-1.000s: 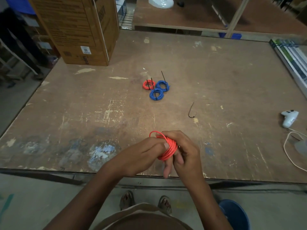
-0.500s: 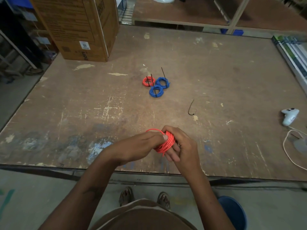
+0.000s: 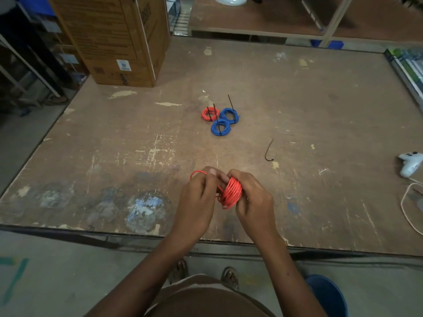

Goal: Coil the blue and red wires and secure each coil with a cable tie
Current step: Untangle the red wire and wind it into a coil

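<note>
- Both hands over near edge of desk [image 3: 96, 170], close together, working one red coil [image 3: 231, 193].
- Right hand [image 3: 253, 199] curled around red coil, fingers wrapped behind the turns; judged: clamps the loops so they don't spring apart.
- Left hand [image 3: 201, 197] pinches the loose red wire end [image 3: 198, 172], which arcs up and out past the left knuckles; judged: feeding the last length onto the coil.
- Red coil sits between the two hands, touching both, lifted off the desk; no tie on it visible, so coil not yet secured.
- Loose black cable tie [image 3: 269, 152] lies on desk beyond right hand, slightly to its right, bent in a hook shape; judged: set within easy reach for this coil.
- Farther out, straight ahead of the hands: finished cluster, small red coil [image 3: 209, 114] and two blue coils [image 3: 220, 128] [image 3: 229, 115], touching each other, each with black tie tail sticking up. Judged: parked away from the work spot to keep done pieces apart.
- Judged progress: three coils done, fourth nearly wound, tie step left.
- Far right of right hand: white controller [image 3: 409, 163] with white cable [image 3: 407, 209], at desk edge.
- Far left beyond left hand: cardboard box [image 3: 114, 40] on desk's back corner.
</note>
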Demonstrator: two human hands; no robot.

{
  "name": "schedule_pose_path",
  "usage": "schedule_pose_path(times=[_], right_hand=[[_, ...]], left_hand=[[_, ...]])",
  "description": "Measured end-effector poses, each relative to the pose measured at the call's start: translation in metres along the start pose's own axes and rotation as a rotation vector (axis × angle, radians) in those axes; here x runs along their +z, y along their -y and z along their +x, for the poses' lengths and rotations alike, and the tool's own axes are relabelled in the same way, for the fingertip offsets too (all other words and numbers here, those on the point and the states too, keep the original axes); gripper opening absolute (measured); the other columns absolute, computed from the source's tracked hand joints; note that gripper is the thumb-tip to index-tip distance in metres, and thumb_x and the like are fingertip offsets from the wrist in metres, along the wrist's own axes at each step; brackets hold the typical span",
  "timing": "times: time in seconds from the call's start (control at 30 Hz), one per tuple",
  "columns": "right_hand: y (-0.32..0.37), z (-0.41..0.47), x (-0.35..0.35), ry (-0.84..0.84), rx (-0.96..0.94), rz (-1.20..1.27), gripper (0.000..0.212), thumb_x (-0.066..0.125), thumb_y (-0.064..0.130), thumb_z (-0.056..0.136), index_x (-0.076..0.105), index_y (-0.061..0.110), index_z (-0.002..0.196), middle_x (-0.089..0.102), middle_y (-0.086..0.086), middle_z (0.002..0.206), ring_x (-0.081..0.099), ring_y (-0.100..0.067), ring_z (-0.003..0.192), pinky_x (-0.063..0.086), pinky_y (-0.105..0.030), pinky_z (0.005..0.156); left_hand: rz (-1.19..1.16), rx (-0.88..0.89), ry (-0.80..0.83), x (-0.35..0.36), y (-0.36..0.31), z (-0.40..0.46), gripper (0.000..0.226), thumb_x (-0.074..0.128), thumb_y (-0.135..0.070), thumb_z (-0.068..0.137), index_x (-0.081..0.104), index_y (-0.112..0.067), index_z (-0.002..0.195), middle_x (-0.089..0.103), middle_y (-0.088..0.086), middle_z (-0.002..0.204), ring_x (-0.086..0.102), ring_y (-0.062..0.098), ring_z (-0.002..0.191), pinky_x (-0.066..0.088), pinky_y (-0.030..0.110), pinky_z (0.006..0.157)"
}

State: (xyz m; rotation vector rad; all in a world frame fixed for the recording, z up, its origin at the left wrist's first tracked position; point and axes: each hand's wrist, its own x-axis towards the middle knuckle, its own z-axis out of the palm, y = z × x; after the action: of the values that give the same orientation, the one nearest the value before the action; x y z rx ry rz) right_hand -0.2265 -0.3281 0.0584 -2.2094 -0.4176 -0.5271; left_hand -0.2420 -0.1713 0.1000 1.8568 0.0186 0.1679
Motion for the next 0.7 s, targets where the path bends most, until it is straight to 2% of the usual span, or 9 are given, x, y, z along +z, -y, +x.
schedule_pose_path(times=[0.13, 0.2, 0.23, 0.27, 0.33, 0.43, 0.5, 0.6, 0.7], right_hand=[[0.003, -0.001, 0.002, 0.017, 0.015, 0.001, 0.06, 0.058, -0.026, 0.079, 0.069, 0.008, 0.127, 0.072, 0.001, 0.114, 0.063, -0.003, 0.105, 0.044, -0.012, 0.095], [0.0, -0.003, 0.003, -0.012, 0.034, -0.001, 0.06, 0.058, -0.026, 0.08, 0.069, 0.007, 0.129, 0.073, -0.001, 0.116, 0.065, -0.005, 0.107, 0.045, -0.012, 0.097], [-0.001, -0.004, 0.003, -0.028, 0.047, 0.001, 0.06, 0.058, -0.026, 0.08, 0.069, 0.006, 0.13, 0.074, -0.003, 0.117, 0.066, -0.006, 0.109, 0.046, -0.013, 0.1], [-0.002, -0.004, 0.003, -0.036, 0.057, 0.002, 0.061, 0.058, -0.026, 0.08, 0.069, 0.005, 0.131, 0.074, -0.005, 0.119, 0.066, -0.007, 0.111, 0.046, -0.014, 0.101], [-0.001, -0.004, 0.002, -0.028, 0.063, 0.002, 0.061, 0.058, -0.025, 0.08, 0.068, 0.005, 0.133, 0.074, -0.005, 0.12, 0.068, -0.01, 0.112, 0.049, -0.017, 0.102], [0.001, -0.004, 0.001, -0.012, 0.061, -0.006, 0.058, 0.058, -0.021, 0.081, 0.069, 0.005, 0.131, 0.074, -0.005, 0.12, 0.069, -0.014, 0.111, 0.051, -0.02, 0.102], [0.002, -0.004, 0.001, -0.017, 0.07, -0.019, 0.058, 0.058, -0.022, 0.081, 0.069, 0.003, 0.131, 0.074, -0.007, 0.12, 0.068, -0.014, 0.111, 0.047, -0.013, 0.103], [0.005, -0.006, 0.003, -0.033, 0.103, -0.033, 0.058, 0.058, -0.023, 0.081, 0.068, 0.002, 0.133, 0.074, -0.01, 0.122, 0.066, -0.012, 0.114, 0.043, -0.01, 0.107], [0.011, -0.004, 0.003, -0.056, 0.133, -0.029, 0.055, 0.056, -0.015, 0.083, 0.068, 0.001, 0.134, 0.074, -0.011, 0.125, 0.065, -0.012, 0.116, 0.041, -0.009, 0.109]], left_hand=[[-0.682, -0.371, -0.055, -0.002, -0.001, 0.024, 0.03, 0.041, -0.014, 0.108, 0.062, -0.014, 0.088, 0.055, 0.001, 0.07, 0.057, 0.015, 0.069, 0.051, 0.031, 0.073], [-1.056, -0.611, 0.175, -0.016, -0.003, 0.035, 0.024, 0.038, -0.014, 0.103, 0.052, -0.016, 0.084, 0.037, -0.004, 0.065, 0.039, 0.011, 0.057, 0.043, 0.025, 0.056], [-1.101, -0.692, 0.341, -0.025, -0.002, 0.039, 0.026, 0.036, -0.019, 0.103, 0.048, -0.018, 0.08, 0.029, -0.006, 0.064, 0.029, 0.009, 0.051, 0.035, 0.022, 0.046], [-1.042, -0.73, 0.499, -0.032, -0.002, 0.042, 0.03, 0.034, -0.026, 0.104, 0.044, -0.021, 0.076, 0.023, -0.007, 0.062, 0.021, 0.008, 0.048, 0.025, 0.021, 0.039], [-0.57, -0.653, 0.685, -0.041, -0.001, 0.044, 0.043, 0.026, -0.038, 0.108, 0.038, -0.023, 0.069, 0.019, -0.006, 0.061, 0.014, 0.01, 0.048, 0.015, 0.022, 0.039], [0.597, -0.158, 0.749, -0.045, -0.019, 0.038, 0.052, 0.021, -0.038, 0.114, 0.044, -0.019, 0.072, 0.047, -0.001, 0.065, 0.047, 0.021, 0.061, 0.032, 0.033, 0.056], [1.089, 0.068, 0.703, -0.042, -0.025, 0.031, 0.042, 0.023, -0.035, 0.115, 0.046, -0.019, 0.085, 0.062, 0.009, 0.085, 0.061, 0.033, 0.083, 0.045, 0.039, 0.071], [1.229, 0.223, 0.484, -0.033, -0.03, 0.021, 0.037, 0.028, -0.038, 0.114, 0.058, -0.02, 0.106, 0.053, 0.007, 0.101, 0.059, 0.029, 0.093, 0.052, 0.048, 0.082], [0.981, 0.268, 0.395, -0.023, -0.025, 0.02, 0.031, 0.03, -0.042, 0.114, 0.046, -0.021, 0.099, 0.038, 0.002, 0.108, 0.053, 0.017, 0.077, 0.053, 0.041, 0.072]])
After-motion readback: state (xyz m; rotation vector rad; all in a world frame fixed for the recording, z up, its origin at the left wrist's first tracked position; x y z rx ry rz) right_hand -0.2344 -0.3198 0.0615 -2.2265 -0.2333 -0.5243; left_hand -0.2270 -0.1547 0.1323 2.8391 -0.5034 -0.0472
